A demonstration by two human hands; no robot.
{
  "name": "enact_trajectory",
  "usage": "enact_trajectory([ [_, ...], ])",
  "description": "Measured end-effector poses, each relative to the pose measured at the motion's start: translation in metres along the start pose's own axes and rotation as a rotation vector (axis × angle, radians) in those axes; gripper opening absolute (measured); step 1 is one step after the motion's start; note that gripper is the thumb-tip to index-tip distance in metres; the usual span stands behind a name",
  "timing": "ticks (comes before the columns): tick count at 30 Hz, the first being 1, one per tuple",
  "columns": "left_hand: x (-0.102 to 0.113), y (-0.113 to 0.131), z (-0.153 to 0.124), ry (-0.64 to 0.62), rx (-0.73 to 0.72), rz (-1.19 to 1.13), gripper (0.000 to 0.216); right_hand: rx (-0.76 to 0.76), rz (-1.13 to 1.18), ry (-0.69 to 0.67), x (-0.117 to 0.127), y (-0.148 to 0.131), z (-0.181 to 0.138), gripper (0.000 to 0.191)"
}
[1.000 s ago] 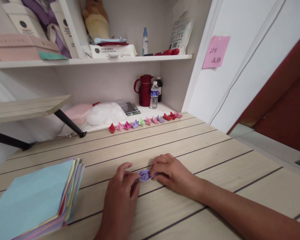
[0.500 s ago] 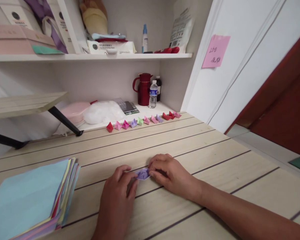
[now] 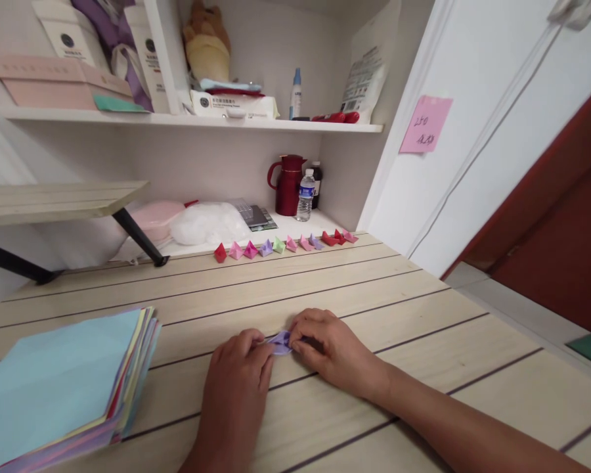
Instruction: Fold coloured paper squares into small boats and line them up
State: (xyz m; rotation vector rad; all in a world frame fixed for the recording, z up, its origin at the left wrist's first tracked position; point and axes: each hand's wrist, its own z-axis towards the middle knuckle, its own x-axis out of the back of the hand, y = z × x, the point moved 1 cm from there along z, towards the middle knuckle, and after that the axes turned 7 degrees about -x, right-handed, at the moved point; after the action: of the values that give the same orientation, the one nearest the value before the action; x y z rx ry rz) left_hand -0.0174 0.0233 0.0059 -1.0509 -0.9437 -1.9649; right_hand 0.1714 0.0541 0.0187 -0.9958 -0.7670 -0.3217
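Observation:
A small folded purple paper piece (image 3: 280, 342) lies on the wooden table (image 3: 325, 289) between my two hands. My left hand (image 3: 236, 387) pinches its left end with curled fingers. My right hand (image 3: 325, 348) presses and grips its right end, fingers bent over it. Most of the paper is hidden under my fingertips. A stack of coloured paper sheets (image 3: 62, 381), light blue on top, sits at the table's left front.
A row of several small folded paper boats (image 3: 283, 244) in red, pink, purple and green lines the table's far edge. Behind them stand a red jug (image 3: 289, 185) and a water bottle (image 3: 305, 195). A raised wooden board (image 3: 59, 200) juts in at left. A pink note (image 3: 425, 124) hangs on the door.
My hands have closed in on the purple paper, covering more of it. The view has shifted slightly; the hands stay at the same spot on the table.

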Motion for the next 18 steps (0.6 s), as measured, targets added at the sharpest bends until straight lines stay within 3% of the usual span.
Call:
enact_trajectory([
  [4,0.002,0.004,0.002,-0.036,0.027,-0.037,0.027,0.005,0.017,-0.023,0.0,0.001,0.003,0.014],
  [10,0.005,0.003,-0.001,0.06,-0.058,-0.089,0.025,-0.071,0.195,0.006,0.006,-0.004,-0.003,0.015],
  [18,0.005,0.011,-0.001,-0.007,-0.098,-0.069,0.025,-0.115,0.168,0.052,0.012,-0.007,-0.008,0.027],
])
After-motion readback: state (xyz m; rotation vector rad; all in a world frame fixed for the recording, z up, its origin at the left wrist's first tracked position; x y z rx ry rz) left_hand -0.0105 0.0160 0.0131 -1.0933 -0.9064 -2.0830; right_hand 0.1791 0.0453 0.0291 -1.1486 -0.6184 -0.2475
